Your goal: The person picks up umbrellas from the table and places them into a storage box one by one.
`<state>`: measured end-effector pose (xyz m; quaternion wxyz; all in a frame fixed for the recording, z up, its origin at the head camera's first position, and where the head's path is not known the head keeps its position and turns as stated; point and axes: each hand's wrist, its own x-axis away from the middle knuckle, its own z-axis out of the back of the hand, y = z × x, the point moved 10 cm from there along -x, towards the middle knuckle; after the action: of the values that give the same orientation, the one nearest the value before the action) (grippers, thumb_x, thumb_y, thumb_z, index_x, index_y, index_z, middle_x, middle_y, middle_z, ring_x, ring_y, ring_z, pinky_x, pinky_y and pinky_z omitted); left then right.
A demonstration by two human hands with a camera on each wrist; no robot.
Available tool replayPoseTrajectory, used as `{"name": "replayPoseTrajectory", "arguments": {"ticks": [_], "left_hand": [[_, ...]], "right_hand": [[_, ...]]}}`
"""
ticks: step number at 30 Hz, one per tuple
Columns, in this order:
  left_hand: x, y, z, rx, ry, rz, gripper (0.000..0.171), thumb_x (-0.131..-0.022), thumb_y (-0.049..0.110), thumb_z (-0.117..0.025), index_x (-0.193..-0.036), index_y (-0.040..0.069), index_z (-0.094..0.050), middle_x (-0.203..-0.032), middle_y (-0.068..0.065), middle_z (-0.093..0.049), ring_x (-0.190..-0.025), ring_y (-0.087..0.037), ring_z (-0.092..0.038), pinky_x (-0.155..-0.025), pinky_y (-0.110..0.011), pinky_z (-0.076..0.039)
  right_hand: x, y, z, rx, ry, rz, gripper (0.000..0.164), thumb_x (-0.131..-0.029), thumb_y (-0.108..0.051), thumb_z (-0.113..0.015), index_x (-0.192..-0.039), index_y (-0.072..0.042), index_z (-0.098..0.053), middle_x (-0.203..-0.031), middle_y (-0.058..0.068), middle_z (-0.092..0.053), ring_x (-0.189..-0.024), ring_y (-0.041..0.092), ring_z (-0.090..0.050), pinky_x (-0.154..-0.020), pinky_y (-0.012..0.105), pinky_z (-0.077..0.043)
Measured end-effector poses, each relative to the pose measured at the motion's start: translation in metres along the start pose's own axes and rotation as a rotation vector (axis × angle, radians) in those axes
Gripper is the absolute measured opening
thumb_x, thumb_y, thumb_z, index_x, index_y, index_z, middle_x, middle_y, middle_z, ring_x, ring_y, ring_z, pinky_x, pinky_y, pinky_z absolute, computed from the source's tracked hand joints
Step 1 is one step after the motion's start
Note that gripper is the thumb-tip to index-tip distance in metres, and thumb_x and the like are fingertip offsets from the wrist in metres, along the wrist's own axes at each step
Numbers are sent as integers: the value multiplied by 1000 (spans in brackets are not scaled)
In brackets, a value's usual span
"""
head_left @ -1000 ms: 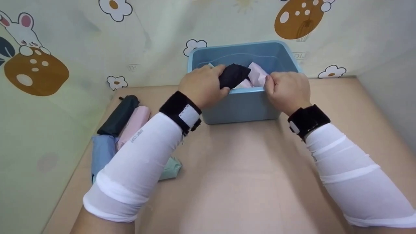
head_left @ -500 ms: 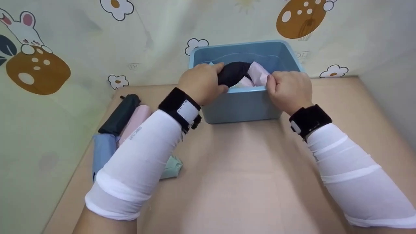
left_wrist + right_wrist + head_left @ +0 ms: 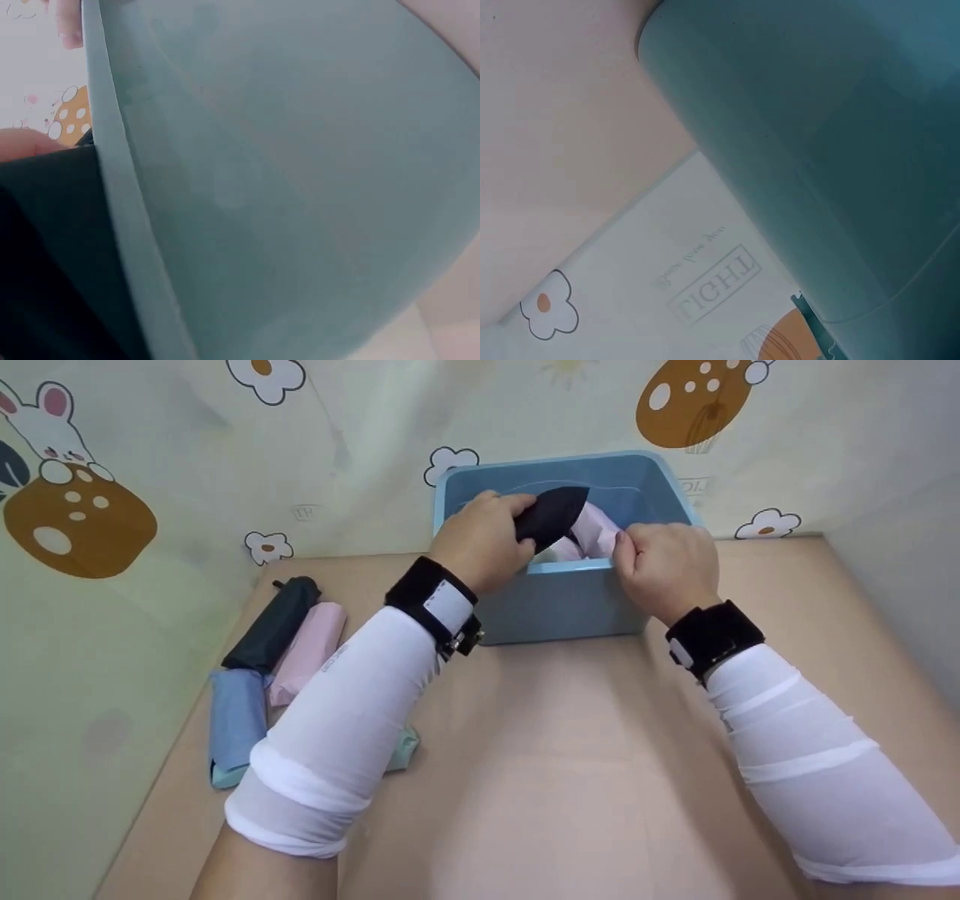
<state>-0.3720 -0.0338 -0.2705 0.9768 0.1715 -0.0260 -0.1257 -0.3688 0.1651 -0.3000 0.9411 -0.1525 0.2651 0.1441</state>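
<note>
My left hand (image 3: pixel 484 540) grips a black folded umbrella (image 3: pixel 553 516) at the near left of the blue plastic bin (image 3: pixel 559 604), thumb on the near side and fingers over the top. The umbrella slants up over the bin's opening, its free end pointing right. In the left wrist view, dark fabric (image 3: pixel 52 247) lies against the bin's rim. My right hand (image 3: pixel 667 566) grips the front right rim, thumb turned inward. A pale pink wrapped bundle (image 3: pixel 596 531) shows inside the bin between my hands. The right wrist view shows the bin's outer wall (image 3: pixel 780 172), not the fingers.
Left of the bin lie a dark green folded umbrella (image 3: pixel 274 624), a pink one (image 3: pixel 309 652) and a blue one (image 3: pixel 238 709). A mint green bundle (image 3: pixel 405 748) is partly hidden under my left forearm. A patterned wall covering (image 3: pixel 360 457) stands right behind the bin.
My left hand has risen slightly and shifted right, lifting the black folded umbrella higher over the bin. My right hand stays on the rim, and the bin has not moved.
</note>
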Motion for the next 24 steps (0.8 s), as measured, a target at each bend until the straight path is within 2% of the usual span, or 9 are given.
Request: {"name": "replayPoseTrajectory", "arguments": {"ticks": [5, 8, 15, 24], "left_hand": [[-8, -6, 1, 187, 69, -3, 59, -102, 31, -60, -159, 29, -47, -156, -4, -51, -125, -19, -57, -108, -35, -47], [-14, -11, -4, 274, 91, -12, 61, -99, 25, -59, -159, 28, -48, -154, -5, -51, -122, -20, -56, -106, -34, -47], [-19, -18, -16, 251, 78, 21, 60, -98, 19, -61, -156, 24, -52, -156, -6, -49, -125, -20, -56, -110, -35, -46], [-20, -16, -19, 265, 108, 45, 44, -105, 16, -56, -148, 26, -60, -153, -3, -51, -128, -20, -58, -110, -35, -47]], "right_hand": [[0, -1, 1, 0, 19, 25, 51, -104, -31, -39, -60, -7, -51, -54, 12, -47, -53, 34, -48, -52, 38, -28], [0, -1, 1, 1, 6, 12, 51, -105, -31, -39, -61, -7, -53, -55, 12, -49, -55, 34, -49, -52, 38, -29], [-2, -3, 0, 10, 4, 19, 52, -105, -32, -39, -62, -7, -54, -55, 12, -50, -55, 34, -51, -53, 38, -30], [-1, 1, 0, 8, -6, 12, 53, -105, -32, -38, -62, -7, -54, -55, 12, -49, -55, 33, -50, -53, 37, -29]]}}
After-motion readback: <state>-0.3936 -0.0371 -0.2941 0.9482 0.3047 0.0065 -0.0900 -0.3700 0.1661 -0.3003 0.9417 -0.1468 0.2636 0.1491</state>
